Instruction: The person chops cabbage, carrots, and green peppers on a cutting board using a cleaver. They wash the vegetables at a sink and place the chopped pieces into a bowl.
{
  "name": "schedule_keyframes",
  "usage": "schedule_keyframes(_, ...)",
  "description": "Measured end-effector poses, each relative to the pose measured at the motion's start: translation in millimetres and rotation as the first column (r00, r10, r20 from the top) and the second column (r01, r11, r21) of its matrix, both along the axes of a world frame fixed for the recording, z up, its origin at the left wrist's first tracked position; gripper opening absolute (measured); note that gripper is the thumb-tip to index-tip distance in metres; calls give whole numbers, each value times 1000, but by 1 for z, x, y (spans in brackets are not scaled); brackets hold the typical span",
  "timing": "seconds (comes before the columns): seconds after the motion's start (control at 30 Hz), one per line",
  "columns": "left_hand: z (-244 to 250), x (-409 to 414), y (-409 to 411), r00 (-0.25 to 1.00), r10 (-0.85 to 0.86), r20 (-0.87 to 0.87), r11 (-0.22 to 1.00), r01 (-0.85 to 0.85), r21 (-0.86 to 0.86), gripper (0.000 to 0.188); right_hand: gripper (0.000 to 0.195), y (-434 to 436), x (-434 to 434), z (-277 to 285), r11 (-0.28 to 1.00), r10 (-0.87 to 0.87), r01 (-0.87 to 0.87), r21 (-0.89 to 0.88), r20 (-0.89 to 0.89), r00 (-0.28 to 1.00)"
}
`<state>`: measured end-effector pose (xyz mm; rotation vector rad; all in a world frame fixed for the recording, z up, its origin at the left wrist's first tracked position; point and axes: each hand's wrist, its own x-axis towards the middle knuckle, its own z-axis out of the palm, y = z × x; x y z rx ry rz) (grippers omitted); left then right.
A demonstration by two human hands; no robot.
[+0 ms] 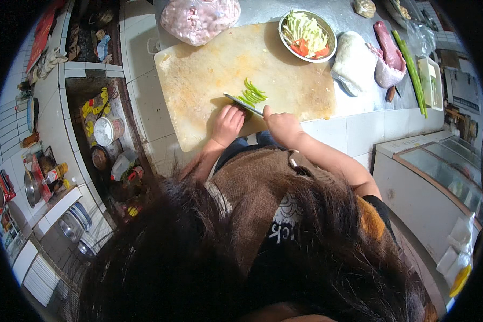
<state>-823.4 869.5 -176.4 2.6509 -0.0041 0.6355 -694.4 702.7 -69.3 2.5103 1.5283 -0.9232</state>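
My right hand (pixel 283 126) grips a kitchen knife (pixel 243 105), its handle hidden in the fist. The blade slants up and left, low over the near part of a worn, pale cutting board (pixel 209 76). Close against the blade's near side, the bent fingers of my left hand (pixel 228 122) hold a dark green piece, apparently pepper, mostly hidden by fingers and blade. Just beyond the blade lies a small heap of thin green pepper strips (pixel 251 93). A metal bowl (pixel 335 40) at the board's far right holds shredded pale cabbage (pixel 304 30) and red slices (pixel 306 48).
A plastic bag of pale pink pieces (pixel 201 18) rests on the board's far left corner. To the right are a white wrapped bundle (pixel 354 60), raw meat (pixel 389 52), a brown handle (pixel 391 93), green stalks (pixel 412 76) and a white tray (pixel 438 90). A chest freezer (pixel 414 193) stands right.
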Motion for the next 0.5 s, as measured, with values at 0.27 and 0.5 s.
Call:
schedule_keyframes(0.27,1,-1,-2,1000,29,11,999,-28,-22,13,27,0,0,4,994,29,-29,101,3,1000)
schedule_keyframes(0.5,1,-5,1,995,47,-84,995,-54,-84,12,30,6,-9,-4,999,-32,31,-30,-42,999)
